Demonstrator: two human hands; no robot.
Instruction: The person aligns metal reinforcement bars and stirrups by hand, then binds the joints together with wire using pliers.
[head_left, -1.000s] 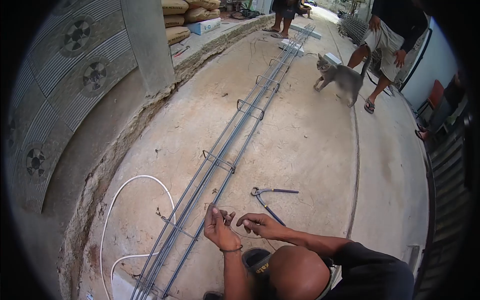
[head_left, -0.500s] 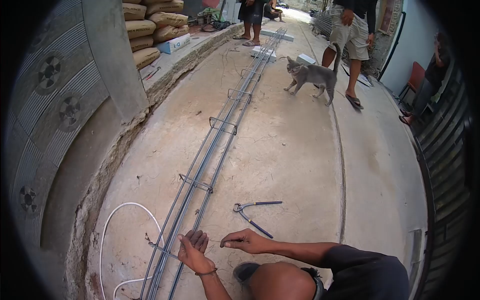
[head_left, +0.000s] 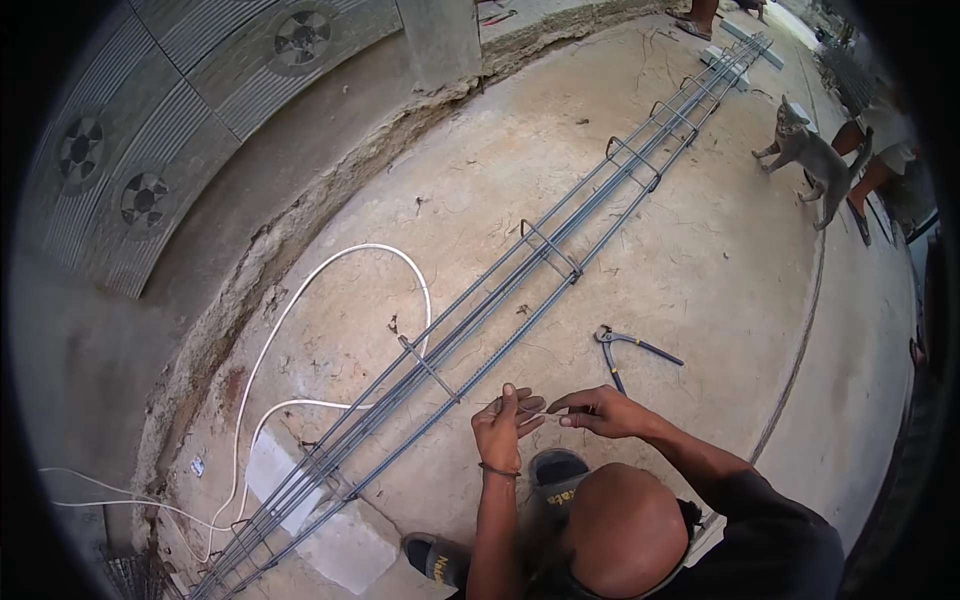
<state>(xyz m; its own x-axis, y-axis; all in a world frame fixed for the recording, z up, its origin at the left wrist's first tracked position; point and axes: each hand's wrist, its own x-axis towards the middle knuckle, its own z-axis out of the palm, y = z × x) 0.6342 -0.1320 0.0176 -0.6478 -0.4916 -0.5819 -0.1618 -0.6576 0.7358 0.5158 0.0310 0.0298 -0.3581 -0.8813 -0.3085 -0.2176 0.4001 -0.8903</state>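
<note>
Pale thin wire (head_left: 540, 413) spans the small gap between my two hands. My left hand (head_left: 497, 432), palm up, has its thumb and fingers round one end. From the right, my right hand (head_left: 603, 412) pinches the other end between thumb and fingertips. Just beyond the hands lies a long rebar cage (head_left: 480, 330), running diagonally from lower left to upper right. Square stirrups (head_left: 547, 248) cross its bars at intervals. Pincers (head_left: 640, 348) with dark blue handles lie spread on the concrete above my right hand.
A white hose (head_left: 425, 290) loops beside and under the cage. A pale block (head_left: 345, 545) sits beneath its near end. At upper right are a grey cat (head_left: 818, 160) and a person's legs (head_left: 870, 185). A broken concrete edge (head_left: 300, 215) runs along the left.
The view has swung left and downward, bringing the block and the cage's near end into view. My hands have come closer together, and my left hand's fingers have closed from an open palm.
</note>
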